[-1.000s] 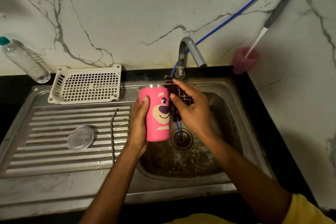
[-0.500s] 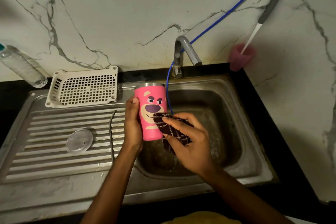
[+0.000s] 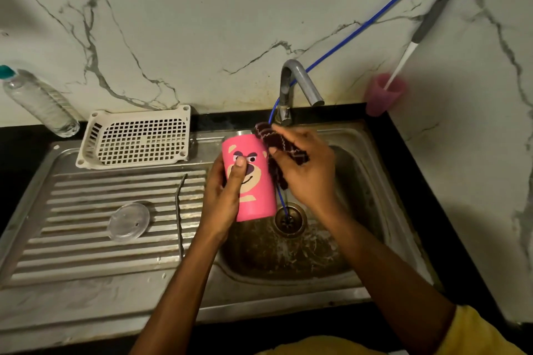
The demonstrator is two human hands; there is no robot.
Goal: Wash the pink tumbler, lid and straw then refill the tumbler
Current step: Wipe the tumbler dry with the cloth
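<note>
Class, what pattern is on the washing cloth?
The cloth is dark maroon with pale crossing lines; head view.

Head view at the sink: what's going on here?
A person is washing a pink tumbler over the basin. The left hand grips the tumbler, thumb across its bear face; the right hand presses a dark cloth against its upper side near the rim. The clear lid and the metal straw lie apart on the drainboard to the left, touched by neither hand.
</note>
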